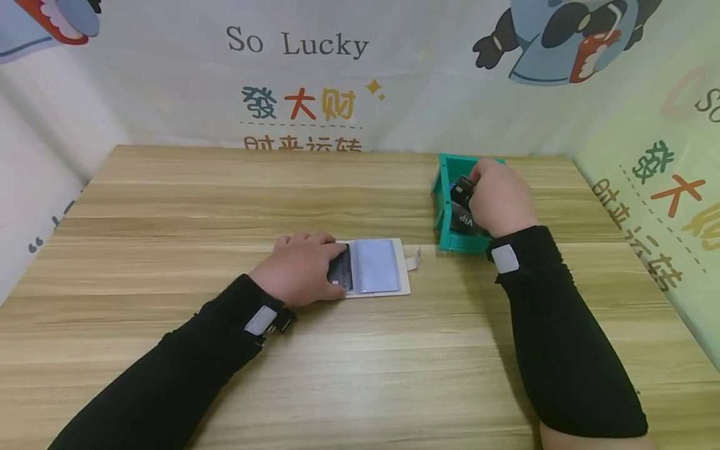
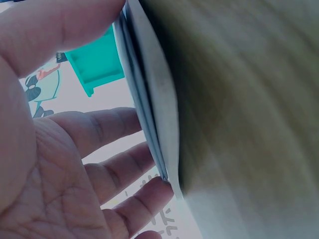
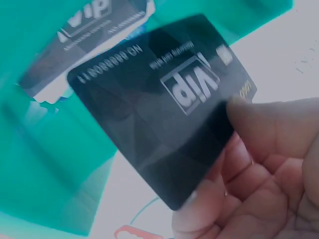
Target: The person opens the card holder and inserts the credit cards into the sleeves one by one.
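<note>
Black card (image 3: 144, 124), and the right hand (image 1: 502, 199) pinches it at the teal box (image 1: 464, 244) by the surface (image 1: 225, 194)'s far edge! Left hand (image 1: 298, 269), fingers wide, rests on the holder (image 1: 378, 267).

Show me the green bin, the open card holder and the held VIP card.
Green bin (image 1: 461, 242), head view, front wall.
Open card holder (image 1: 378, 265), head view, clear sleeve.
Held VIP card (image 3: 160, 118), right wrist view, printed face.
</note>
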`<state>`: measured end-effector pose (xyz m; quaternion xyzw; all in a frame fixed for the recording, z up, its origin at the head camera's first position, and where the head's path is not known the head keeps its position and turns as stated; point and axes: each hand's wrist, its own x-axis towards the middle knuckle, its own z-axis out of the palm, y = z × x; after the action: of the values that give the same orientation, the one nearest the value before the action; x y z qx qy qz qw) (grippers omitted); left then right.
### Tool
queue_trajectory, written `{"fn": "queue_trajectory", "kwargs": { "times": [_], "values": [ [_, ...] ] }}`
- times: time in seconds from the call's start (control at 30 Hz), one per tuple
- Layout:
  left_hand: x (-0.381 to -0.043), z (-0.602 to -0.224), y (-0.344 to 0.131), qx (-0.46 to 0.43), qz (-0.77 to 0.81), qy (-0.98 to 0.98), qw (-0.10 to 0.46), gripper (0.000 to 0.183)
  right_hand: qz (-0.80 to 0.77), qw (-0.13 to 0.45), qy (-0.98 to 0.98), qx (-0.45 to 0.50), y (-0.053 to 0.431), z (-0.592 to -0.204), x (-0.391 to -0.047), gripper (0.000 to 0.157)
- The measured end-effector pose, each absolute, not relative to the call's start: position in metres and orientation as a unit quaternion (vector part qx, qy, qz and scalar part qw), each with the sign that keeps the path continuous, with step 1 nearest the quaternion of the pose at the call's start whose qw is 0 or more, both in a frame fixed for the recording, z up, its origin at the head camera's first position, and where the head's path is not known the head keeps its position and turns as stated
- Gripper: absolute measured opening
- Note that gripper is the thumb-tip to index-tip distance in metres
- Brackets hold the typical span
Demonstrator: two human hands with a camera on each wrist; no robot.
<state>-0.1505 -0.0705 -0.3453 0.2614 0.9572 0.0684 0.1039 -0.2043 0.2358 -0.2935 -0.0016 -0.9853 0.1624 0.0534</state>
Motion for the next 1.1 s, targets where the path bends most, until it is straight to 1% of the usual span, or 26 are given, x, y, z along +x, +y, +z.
{"fn": "queue_trajectory", "kwargs": {
  "times": [0.13,0.27,0.37,0.57,0.7,0.87,1.1],
  "values": [
    [-0.151,-0.345,-0.071,0.26,0.073,0.957,0.107,0.078,0.173,0.083,-0.981,-0.019,0.232,-0.286,-0.2,0.028],
    [-0.152,-0.345,-0.072,0.258,0.078,0.957,0.112,0.076,0.201,0.101,-0.974,-0.036,0.226,-0.278,-0.195,0.031],
    [-0.152,-0.344,-0.072,0.256,0.085,0.957,0.11,0.073,0.22,0.115,-0.968,-0.042,0.221,-0.274,-0.192,0.031],
    [-0.153,-0.343,-0.073,0.248,0.118,0.957,0.098,0.07,0.252,0.161,-0.954,-0.003,0.21,-0.272,-0.185,0.025],
    [-0.154,-0.341,-0.072,0.24,0.149,0.955,0.086,0.069,0.308,0.169,-0.936,0.033,0.2,-0.275,-0.182,0.026],
    [-0.154,-0.336,-0.071,0.226,0.208,0.949,0.076,0.071,0.374,0.148,-0.91,0.096,0.18,-0.288,-0.181,0.025],
    [-0.154,-0.33,-0.069,0.195,0.328,0.921,0.073,0.068,0.399,0.07,-0.905,0.132,0.15,-0.303,-0.175,0.025]
  ]
}}
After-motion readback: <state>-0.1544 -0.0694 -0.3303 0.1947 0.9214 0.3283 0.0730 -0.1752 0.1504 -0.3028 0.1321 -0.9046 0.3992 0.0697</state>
